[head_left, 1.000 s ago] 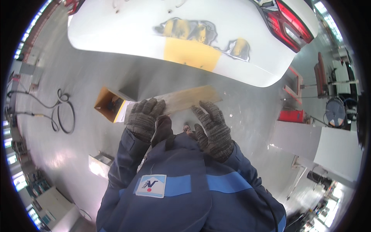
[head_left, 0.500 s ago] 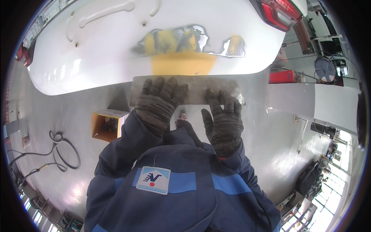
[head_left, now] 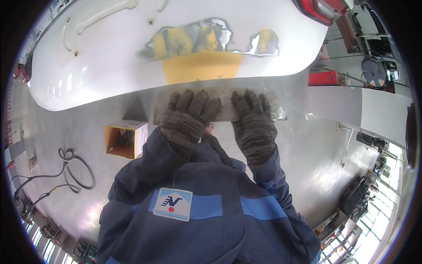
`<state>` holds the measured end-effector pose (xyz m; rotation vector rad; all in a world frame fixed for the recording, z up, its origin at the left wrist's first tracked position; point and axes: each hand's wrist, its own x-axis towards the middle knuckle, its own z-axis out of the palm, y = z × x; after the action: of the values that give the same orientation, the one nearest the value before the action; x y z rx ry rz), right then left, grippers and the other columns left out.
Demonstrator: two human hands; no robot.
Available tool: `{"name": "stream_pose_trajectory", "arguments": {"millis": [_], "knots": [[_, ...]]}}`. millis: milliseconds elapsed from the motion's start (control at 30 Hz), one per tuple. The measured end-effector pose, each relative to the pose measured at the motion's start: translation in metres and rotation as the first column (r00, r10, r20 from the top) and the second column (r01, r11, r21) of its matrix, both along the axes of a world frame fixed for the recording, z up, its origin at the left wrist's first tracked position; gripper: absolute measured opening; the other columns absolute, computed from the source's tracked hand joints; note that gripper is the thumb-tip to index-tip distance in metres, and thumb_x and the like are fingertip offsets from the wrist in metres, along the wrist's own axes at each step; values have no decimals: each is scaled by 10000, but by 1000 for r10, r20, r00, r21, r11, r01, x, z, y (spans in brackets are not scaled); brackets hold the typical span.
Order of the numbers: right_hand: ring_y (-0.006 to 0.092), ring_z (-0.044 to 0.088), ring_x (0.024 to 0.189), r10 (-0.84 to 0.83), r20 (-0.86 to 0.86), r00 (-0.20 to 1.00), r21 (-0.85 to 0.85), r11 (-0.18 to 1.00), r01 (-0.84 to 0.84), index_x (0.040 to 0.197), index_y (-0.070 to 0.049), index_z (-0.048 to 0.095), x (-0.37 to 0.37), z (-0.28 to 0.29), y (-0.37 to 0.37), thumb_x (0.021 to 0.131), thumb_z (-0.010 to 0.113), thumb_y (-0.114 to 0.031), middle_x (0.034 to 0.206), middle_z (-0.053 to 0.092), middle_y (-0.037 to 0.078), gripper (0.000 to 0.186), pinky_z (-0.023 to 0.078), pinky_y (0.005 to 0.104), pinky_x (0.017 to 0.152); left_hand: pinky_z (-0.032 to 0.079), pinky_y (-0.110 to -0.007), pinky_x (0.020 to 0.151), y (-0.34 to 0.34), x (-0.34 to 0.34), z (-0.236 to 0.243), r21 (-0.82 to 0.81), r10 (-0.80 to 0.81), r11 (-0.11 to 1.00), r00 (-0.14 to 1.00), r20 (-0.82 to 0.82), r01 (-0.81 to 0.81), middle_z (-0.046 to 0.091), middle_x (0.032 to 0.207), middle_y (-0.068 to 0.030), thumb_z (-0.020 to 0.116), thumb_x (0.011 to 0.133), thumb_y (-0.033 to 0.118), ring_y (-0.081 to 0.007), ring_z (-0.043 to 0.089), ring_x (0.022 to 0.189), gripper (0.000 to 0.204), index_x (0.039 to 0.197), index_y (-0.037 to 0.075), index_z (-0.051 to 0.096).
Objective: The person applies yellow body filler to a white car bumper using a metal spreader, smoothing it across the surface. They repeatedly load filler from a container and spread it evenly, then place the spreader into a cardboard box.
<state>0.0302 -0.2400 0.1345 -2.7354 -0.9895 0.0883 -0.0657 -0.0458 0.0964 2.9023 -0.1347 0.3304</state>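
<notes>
Board (head_left: pixel 226 113) nearside of car panel (head_left: pixel 176 44), long axis L-R, approx. along panel edge; L hand (head_left: pixel 183 121) + R hand (head_left: pixel 255 125) both on it, can't tell if grip's closed.

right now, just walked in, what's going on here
A person's gloved left hand and right hand lie spread, palm down, over a long flat board. In the picture, the board is just below the edge of a white car panel with yellow patches; whether board and panel touch is unclear. An open box stands to the left.
</notes>
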Motion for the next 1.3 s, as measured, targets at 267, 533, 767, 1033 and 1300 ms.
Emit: {"name": "stream_pose_trajectory", "arguments": {"millis": [267, 533, 767, 1033, 1300], "knots": [[484, 428, 1401, -15, -110, 994, -55, 998, 9, 1477, -220, 568, -10, -14, -7, 788, 779, -293, 1514, 514, 140, 724, 418, 550, 1137, 386, -583, 1137, -11, -13, -7, -5, 63, 998, 989, -135, -64, 565, 1458, -132, 675, 867, 426, -373, 534, 1318, 627, 1449, 206, 600], [416, 459, 1380, -11, 258, 966, 100, 995, -16, 1422, -285, 632, 34, -11, 21, 813, 751, -111, 1487, 555, 42, 645, 432, 520, 1134, 406, -511, 1155, 31, 29, 27, 170, 257, 947, 960, 114, -274, 554, 1458, -92, 680, 868, 226, -343, 528, 1317, 567, 1431, 268, 625], [468, 376, 1436, 48, 356, 933, 201, 971, -126, 1460, -335, 589, 81, -12, 65, 727, 838, -233, 1571, 467, 50, 780, 438, 586, 1104, 426, -505, 1127, 59, 60, 34, 216, 352, 885, 897, 267, -412, 569, 1420, -64, 678, 841, 114, -332, 544, 1291, 545, 1356, 291, 686], [411, 443, 1399, 23, 398, 917, 228, 966, -123, 1394, -321, 655, 103, -20, 97, 815, 789, -231, 1500, 542, 27, 601, 421, 533, 1123, 461, -479, 1095, 85, 78, 18, 206, 384, 862, 862, 330, -463, 585, 1387, -64, 724, 810, 119, -329, 552, 1289, 524, 1307, 284, 719], [401, 443, 1391, 27, 422, 906, 248, 958, -144, 1350, -317, 693, 107, -22, 98, 779, 817, -232, 1472, 551, 38, 591, 425, 533, 1116, 467, -474, 1092, 84, 81, 19, 163, 415, 864, 857, 305, -476, 591, 1379, -63, 720, 822, 144, -326, 551, 1298, 491, 1293, 284, 728]]}}
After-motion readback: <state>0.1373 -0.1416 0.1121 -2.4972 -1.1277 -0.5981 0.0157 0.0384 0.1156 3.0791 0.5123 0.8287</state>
